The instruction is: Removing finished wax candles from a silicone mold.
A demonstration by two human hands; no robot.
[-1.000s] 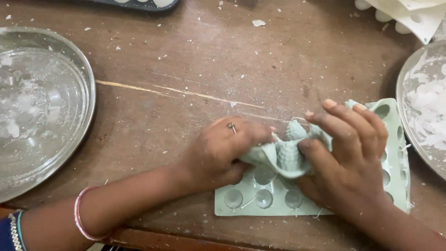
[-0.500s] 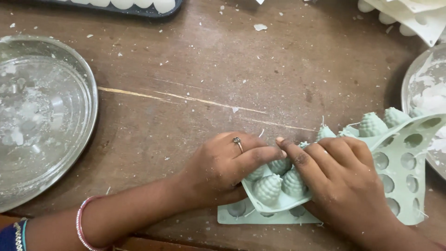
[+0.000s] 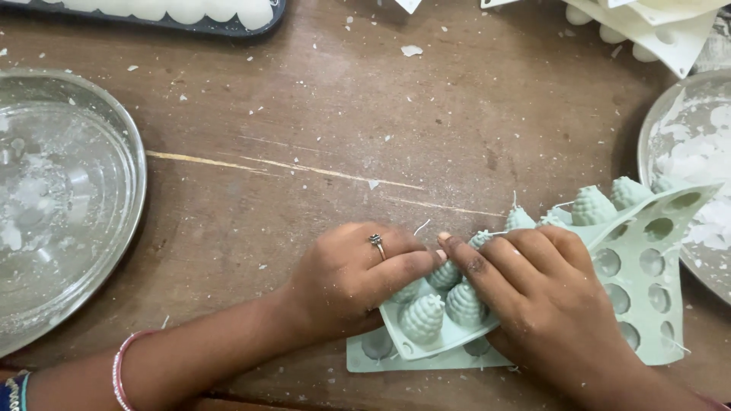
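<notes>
A pale green flexible mould (image 3: 643, 262) lies on the wooden table (image 3: 343, 129), its near-left part folded over so several pinecone-shaped bumps (image 3: 422, 316) face up. My left hand (image 3: 350, 278), with a ring on one finger, grips the folded edge from the left. My right hand (image 3: 541, 293) presses on the same fold from the right, fingers across the bumps. More pinecone bumps (image 3: 594, 204) stick up along the raised far edge, with thin wicks showing. Round cavities show on the flat right part.
A shallow steel plate (image 3: 53, 198) sits at the left and another with white wax flakes (image 3: 689, 152) at the right. A dark tray of white pieces (image 3: 228, 15) lies at the top left, white moulds (image 3: 662, 30) at the top right. Wax crumbs dot the table.
The mould has been peeled further back, so more pinecone bumps show along its upper edge. Both hands have slid down and to the left along the fold.
</notes>
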